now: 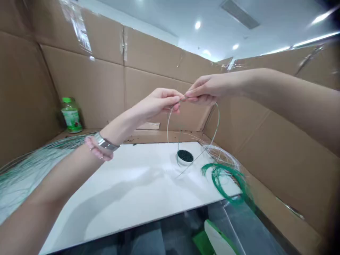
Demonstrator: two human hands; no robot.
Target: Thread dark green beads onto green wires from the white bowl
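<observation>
Both hands are raised above the white board, their fingertips meeting. My left hand (166, 101) pinches a thin pale green strand (219, 118). Fingers of my right hand (200, 91) are closed on the same strand, just to the right of the left fingertips. One end hangs below the left fingers; another part curves down from the right hand toward the board. Below the hands, a small white bowl (185, 163) holds dark green bits. What lies exactly between the fingertips is too small to tell.
Coils of green strands (225, 180) and white strands (223, 154) lie at the board's right. Many loose strands (39, 164) spread at the left. A green-capped bottle (71, 118) stands back left. Cardboard walls (87, 88) surround the white board (119, 191).
</observation>
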